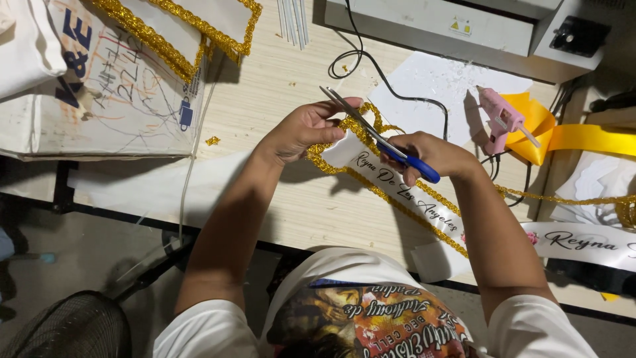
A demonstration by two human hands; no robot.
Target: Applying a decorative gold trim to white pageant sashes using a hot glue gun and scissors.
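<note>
A pale wooden bench [278, 86] fills the frame's middle — grey floor [86, 252] lower left, dimly lit.

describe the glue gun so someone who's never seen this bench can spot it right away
Start at the grey machine along the table's far edge, then drop to the white paper sheet in front of it. The glue gun lies at that sheet's right edge, against a yellow ribbon. It is the only pink thing there.

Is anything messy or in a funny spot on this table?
A little. A scrap of gold trim lies alone on the wooden table, away from the sash being cut with the blue-handled scissors. Small white bits are scattered on the white paper by the pink glue gun. Nothing looks broken.
</note>
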